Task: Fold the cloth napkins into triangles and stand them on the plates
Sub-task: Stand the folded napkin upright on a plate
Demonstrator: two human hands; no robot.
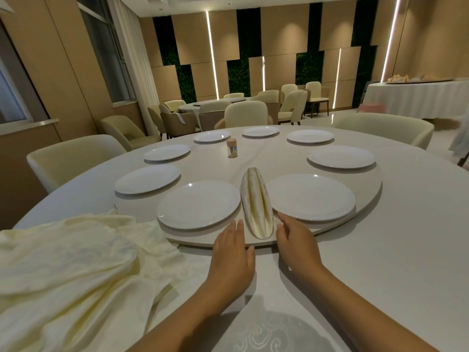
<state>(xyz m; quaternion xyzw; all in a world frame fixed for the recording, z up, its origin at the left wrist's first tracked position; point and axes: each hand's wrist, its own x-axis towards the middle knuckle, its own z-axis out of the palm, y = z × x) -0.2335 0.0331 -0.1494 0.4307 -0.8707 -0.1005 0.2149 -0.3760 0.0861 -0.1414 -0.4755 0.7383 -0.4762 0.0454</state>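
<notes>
My two bare forearms

No sleeves, rings or watch on my hands [232, 252]; both arms uncovered throughout.

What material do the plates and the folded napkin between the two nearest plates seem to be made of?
The plates look like glazed white ceramic or glass: smooth, with small bright glints. The folded napkin looks like woven cream cloth with a slight sheen: soft pleats and rounded folds. The exact fibre cannot be told.
</notes>
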